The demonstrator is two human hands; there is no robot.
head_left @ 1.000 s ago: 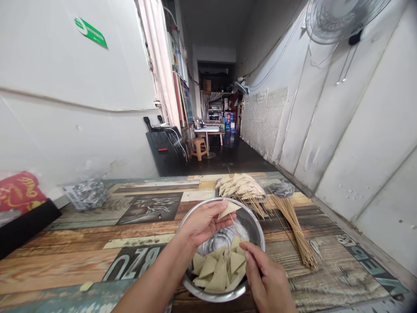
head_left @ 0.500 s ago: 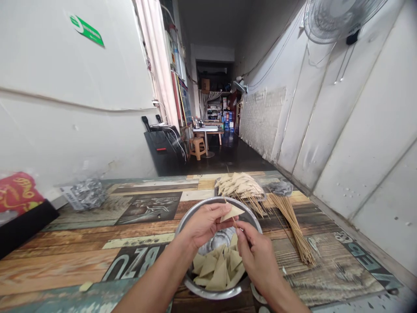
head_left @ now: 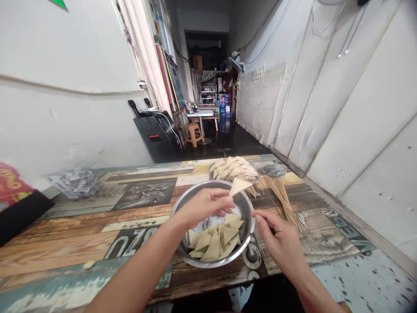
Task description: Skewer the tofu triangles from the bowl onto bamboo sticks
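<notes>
My left hand [head_left: 208,204] is over the metal bowl [head_left: 213,264], its thumb and fingers closed on a pale tofu-skin triangle [head_left: 241,186] that points up and to the right. Right of the bowl's rim, my right hand [head_left: 282,232] has thumb and forefinger pinched together, level with the bowl. The thin bamboo skewer in its pinch is hardly visible against the background. Several folded tofu-skin triangles [head_left: 213,245] lie in the near part of the bowl.
Behind the bowl is a tray heaped with skewered triangles [head_left: 233,167]. A bundle of bamboo skewers [head_left: 282,198] lies to the right, near a crumpled grey plastic bag [head_left: 274,169]. A clear bag of silvery packets [head_left: 78,182] rests at the left of the patterned table [head_left: 140,241].
My right hand has moved right and away from the left hand. My left hand now holds the triangle farther to the right. The camera view has tilted downward.
</notes>
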